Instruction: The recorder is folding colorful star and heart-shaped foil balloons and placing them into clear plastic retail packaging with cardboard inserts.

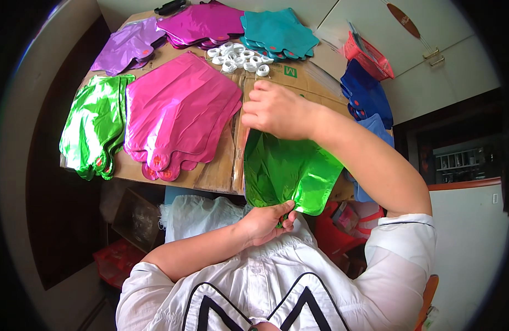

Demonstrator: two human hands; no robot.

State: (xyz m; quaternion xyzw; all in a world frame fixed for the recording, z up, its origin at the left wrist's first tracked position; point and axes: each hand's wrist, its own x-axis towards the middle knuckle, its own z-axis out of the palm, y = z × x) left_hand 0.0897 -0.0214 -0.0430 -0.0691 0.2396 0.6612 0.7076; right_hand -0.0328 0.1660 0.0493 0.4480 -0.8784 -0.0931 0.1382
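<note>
In the head view, both bare hands work at the near edge of the table (pixel 210 177), which has brown cardboard on top. A green foil sheet (pixel 293 165) is between them; its upper part is at the table edge and its lower end is in front of the white clothing of the person.

The left hand (pixel 262 223) is at the lower end of this sheet: its thumb and fingers are closed together and they pinch the foil. The right hand (pixel 282 110) is above the upper part of the sheet, with its back to the camera. Its fingers are bent inward, but their tips are partly hidden — I cannot tell if they are fully closed, or what they hold.

To the left on the table there is a pink foil stack (pixel 180 113), and just beside it a green foil stack (pixel 94 127). Farther back lie a lilac stack (pixel 124 45), a magenta stack (pixel 202 22) and a teal stack (pixel 279 32). In front of these last two is a group of small white rolls (pixel 240 58). At the right side are dark blue foil pieces (pixel 367 88), near a red basket (pixel 370 58).
</note>
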